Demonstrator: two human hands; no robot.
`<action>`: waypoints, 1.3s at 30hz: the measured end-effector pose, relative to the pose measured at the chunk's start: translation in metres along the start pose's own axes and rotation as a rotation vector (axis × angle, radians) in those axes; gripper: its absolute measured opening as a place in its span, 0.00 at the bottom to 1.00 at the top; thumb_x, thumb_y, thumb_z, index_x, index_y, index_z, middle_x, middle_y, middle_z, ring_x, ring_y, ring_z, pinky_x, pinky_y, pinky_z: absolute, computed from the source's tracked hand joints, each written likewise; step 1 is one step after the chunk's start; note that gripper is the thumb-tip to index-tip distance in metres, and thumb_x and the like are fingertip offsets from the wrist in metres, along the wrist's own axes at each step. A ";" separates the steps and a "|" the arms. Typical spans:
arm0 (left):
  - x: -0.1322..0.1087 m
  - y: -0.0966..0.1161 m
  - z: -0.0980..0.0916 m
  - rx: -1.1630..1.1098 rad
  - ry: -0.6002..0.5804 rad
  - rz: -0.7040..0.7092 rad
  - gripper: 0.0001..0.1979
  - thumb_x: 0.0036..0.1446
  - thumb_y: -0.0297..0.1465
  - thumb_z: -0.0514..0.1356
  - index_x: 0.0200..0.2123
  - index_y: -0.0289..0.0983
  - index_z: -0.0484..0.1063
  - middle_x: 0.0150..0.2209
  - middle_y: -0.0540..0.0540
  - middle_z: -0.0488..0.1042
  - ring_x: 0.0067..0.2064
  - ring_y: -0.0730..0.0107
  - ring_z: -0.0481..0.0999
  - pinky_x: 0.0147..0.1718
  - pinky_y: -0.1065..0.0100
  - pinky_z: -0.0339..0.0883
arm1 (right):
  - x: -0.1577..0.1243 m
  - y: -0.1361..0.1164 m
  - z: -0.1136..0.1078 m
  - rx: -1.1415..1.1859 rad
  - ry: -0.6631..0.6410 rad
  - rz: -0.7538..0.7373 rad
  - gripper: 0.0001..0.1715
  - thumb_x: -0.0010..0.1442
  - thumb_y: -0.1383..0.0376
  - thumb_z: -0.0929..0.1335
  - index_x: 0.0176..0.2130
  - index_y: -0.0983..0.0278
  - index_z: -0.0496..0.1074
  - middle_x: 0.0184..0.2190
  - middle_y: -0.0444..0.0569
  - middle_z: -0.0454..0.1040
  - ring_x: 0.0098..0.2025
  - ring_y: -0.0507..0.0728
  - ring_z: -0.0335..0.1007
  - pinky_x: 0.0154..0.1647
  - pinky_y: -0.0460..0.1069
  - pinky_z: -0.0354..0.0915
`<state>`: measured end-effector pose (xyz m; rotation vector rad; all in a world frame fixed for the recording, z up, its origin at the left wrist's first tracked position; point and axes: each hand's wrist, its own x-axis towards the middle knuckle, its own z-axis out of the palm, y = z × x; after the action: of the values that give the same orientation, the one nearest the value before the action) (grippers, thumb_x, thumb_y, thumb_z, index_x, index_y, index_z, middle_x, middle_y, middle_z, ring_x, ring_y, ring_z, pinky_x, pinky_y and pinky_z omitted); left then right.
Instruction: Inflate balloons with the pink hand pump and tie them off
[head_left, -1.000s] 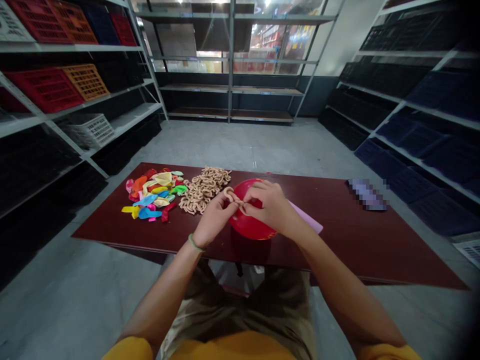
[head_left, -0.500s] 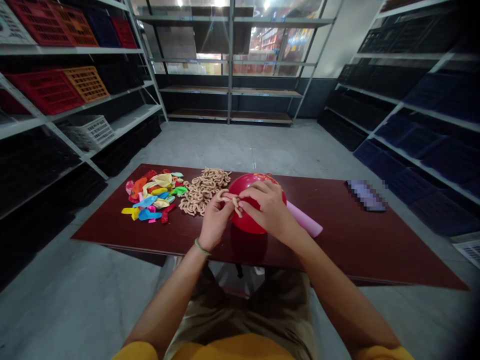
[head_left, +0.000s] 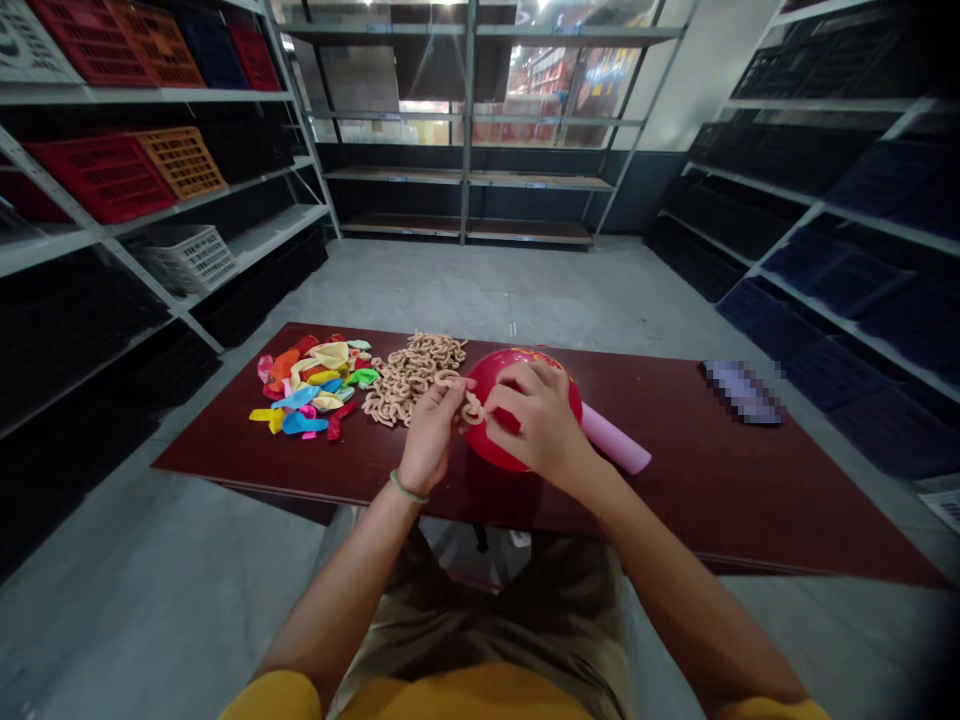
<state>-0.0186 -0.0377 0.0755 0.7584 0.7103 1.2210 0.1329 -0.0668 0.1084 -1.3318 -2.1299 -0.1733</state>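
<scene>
My left hand (head_left: 433, 430) is closed in a pinch around a beige looped, rope-like piece (head_left: 473, 408), whose curled end sticks out toward the right. The fingertips of my right hand (head_left: 536, 415) come together at that free end. Both hands are raised above the table, in front of a glossy red round thing (head_left: 495, 455) with yellow markings. It could be a bowl or a balloon; I cannot tell. Just behind my left hand lies a pile of similar beige curled pieces (head_left: 420, 358).
Left of the pile, flat balloons (head_left: 300, 395) in many colours lie on the dark red table (head_left: 247, 460). A pink cylinder (head_left: 619, 445) rests right of the red round thing. A blurred-out flat object (head_left: 744, 392) lies farther right. Shelves with crates (head_left: 105, 175) stand around.
My right fingertips have shifted slightly down and right, to the end of the beige looped piece. My left hand keeps its hold. The whole view has shifted a little.
</scene>
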 end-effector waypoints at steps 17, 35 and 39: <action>0.002 0.011 0.009 -0.298 0.148 -0.156 0.10 0.59 0.33 0.63 0.33 0.32 0.69 0.21 0.58 0.56 0.17 0.87 0.54 0.14 0.83 0.51 | -0.019 0.001 0.001 -0.063 0.046 -0.251 0.05 0.58 0.66 0.68 0.36 0.57 0.76 0.52 0.51 0.68 0.63 0.66 0.54 0.64 0.65 0.54; 0.008 0.009 0.007 -0.307 0.152 -0.088 0.10 0.60 0.33 0.63 0.32 0.33 0.67 0.21 0.58 0.53 0.17 0.86 0.50 0.13 0.82 0.47 | -0.028 0.010 0.013 -0.036 0.065 -0.306 0.07 0.57 0.66 0.68 0.38 0.56 0.74 0.49 0.49 0.68 0.64 0.64 0.56 0.67 0.67 0.50; 0.010 0.009 0.003 -0.280 0.100 -0.101 0.12 0.56 0.35 0.66 0.31 0.33 0.68 0.21 0.58 0.54 0.17 0.87 0.52 0.13 0.83 0.47 | -0.025 0.012 0.004 -0.015 0.071 -0.243 0.12 0.59 0.64 0.69 0.45 0.53 0.72 0.52 0.48 0.68 0.65 0.64 0.56 0.69 0.68 0.46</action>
<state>-0.0186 -0.0266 0.0837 0.4274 0.6346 1.2405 0.1494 -0.0788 0.0888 -1.0560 -2.2282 -0.3309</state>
